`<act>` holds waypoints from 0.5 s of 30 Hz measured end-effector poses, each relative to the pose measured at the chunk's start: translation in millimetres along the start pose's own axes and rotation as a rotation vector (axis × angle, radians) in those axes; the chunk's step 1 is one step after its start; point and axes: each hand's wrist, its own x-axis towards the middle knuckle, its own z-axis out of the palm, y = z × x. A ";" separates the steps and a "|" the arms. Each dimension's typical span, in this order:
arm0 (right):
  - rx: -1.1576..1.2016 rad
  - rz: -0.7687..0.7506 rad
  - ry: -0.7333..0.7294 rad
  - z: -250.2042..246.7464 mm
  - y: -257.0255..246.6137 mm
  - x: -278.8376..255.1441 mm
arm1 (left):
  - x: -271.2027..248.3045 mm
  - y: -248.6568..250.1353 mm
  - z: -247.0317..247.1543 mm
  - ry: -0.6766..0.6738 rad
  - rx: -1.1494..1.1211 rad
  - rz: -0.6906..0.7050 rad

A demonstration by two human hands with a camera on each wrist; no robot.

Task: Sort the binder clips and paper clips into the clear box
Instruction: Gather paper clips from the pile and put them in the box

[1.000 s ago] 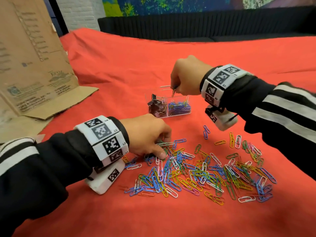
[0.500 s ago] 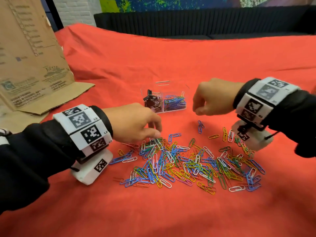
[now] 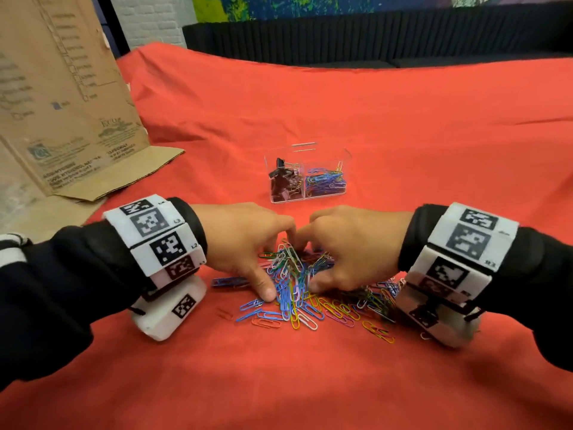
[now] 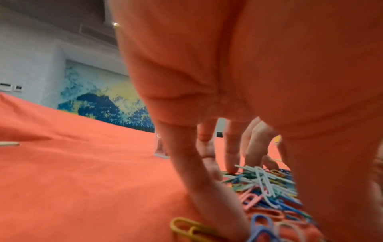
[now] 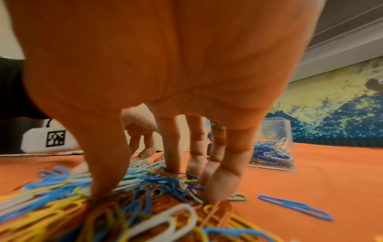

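Observation:
Loose coloured paper clips [image 3: 294, 283] lie heaped on the red cloth [image 3: 403, 135], between my two hands. My left hand [image 3: 274, 265] has its fingers spread, tips down on the heap's left side; its thumb presses the near edge. My right hand [image 3: 313, 266] mirrors it on the right side. The wrist views show straight fingers [image 4: 232, 150] [image 5: 172, 147] planted in the paper clips [image 4: 263, 185] [image 5: 145, 185], gripping nothing. Behind the hands stands the clear box [image 3: 347, 156] [image 5: 273, 147], with black binder clips [image 3: 283, 178] in its left compartment and paper clips [image 3: 325, 181] in the right.
A brown cardboard sheet [image 3: 62, 103] leans at the far left. A dark ribbed couch [image 3: 372, 35] runs along the back. Stray clips [image 3: 378, 332] trail to the right of the heap, one blue clip [image 5: 294, 207] apart from the others.
My right hand came from above the clear box down to the paper clips. Both hands have closed in from the sides, and the spread-out clips are now bunched into a tighter heap.

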 end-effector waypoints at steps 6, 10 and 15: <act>0.095 0.007 0.125 -1.2 4.1 -4.7 | 7.3 4.3 0.1 0.090 -0.064 0.062; 0.173 0.049 0.183 -8.0 16.6 -12.0 | 6.1 2.0 -1.4 0.143 -0.085 0.100; 0.330 0.123 0.322 -26.6 38.3 -19.2 | 0.1 -5.1 -7.1 0.220 -0.134 0.107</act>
